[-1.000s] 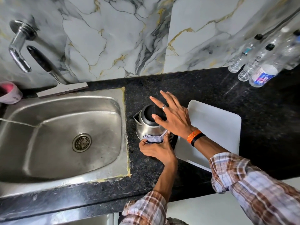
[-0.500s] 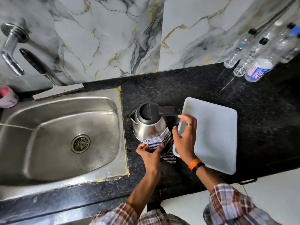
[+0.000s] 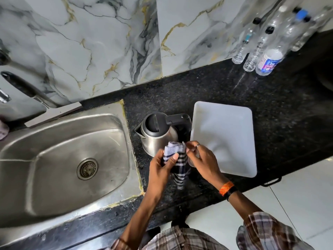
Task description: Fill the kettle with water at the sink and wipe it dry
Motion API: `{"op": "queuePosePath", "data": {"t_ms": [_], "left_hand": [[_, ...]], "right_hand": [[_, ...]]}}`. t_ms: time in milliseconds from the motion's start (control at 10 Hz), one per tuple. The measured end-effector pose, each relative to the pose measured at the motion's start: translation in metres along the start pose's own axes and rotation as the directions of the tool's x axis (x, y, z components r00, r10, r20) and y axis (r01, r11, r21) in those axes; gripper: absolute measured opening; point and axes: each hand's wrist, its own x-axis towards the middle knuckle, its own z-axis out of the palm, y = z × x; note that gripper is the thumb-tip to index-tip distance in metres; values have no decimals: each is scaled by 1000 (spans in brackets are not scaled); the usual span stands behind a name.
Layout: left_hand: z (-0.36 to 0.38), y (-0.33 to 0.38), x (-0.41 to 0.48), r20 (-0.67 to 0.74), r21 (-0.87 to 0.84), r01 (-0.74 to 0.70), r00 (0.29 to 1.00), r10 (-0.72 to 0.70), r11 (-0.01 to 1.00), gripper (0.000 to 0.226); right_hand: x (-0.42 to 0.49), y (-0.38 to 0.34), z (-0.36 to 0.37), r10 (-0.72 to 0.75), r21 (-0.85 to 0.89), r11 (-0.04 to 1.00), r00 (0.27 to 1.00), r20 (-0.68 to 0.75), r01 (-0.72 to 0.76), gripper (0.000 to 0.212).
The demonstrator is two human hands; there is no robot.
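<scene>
A steel kettle (image 3: 158, 136) with a black lid and black handle stands upright on the dark counter, between the sink (image 3: 63, 159) and a white board. A striped blue-and-white cloth (image 3: 177, 159) hangs just in front of the kettle's near side. My left hand (image 3: 162, 165) grips the cloth's bunched top with the thumb over it. My right hand (image 3: 201, 157), wearing a ring, pinches the cloth's right edge with its fingertips. Neither hand touches the kettle's handle.
A white cutting board (image 3: 225, 138) lies right of the kettle. Several clear plastic bottles (image 3: 261, 47) stand at the back right against the marble wall. A tap and a black-handled tool (image 3: 27, 89) sit at the far left behind the sink. The counter's front edge runs below my wrists.
My right hand left the kettle's lid, passed by the handle, and came down onto the cloth. The cloth has come slightly away from the kettle's side, now held by both hands.
</scene>
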Motion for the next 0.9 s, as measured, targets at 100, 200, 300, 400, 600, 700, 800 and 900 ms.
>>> {"op": "queuePosePath", "data": {"t_ms": [100,200,300,400,600,700,800,900], "left_hand": [[20,14,7,19,-107,-30,999,32,994,31],[50,20,22,94,-145,3,996,11,989,30],[79,14,43,132,-42,40,991,-34,998,26],[101,6,66,122,202,19,992,-44,979,22],[119,-20,89,222,728,-105,971,-88,678,61],[124,-38,92,391,866,-340,918,-71,367,66],[121,-49,95,527,843,-506,845,-92,180,54],[116,-46,89,584,811,-585,801,-133,36,57]], "right_hand": [[0,6,-17,84,395,903,971,224,-169,57],[8,19,-39,143,718,647,966,217,-257,51],[17,39,-66,273,802,570,962,20,-178,41],[20,64,-86,339,755,638,935,-100,-151,45],[9,109,-100,291,201,946,940,-180,-255,55],[3,113,-87,189,-278,935,973,-133,-219,66],[2,104,-74,97,-566,813,990,-99,-137,53],[1,91,-67,125,-689,719,992,-5,-94,54]]}}
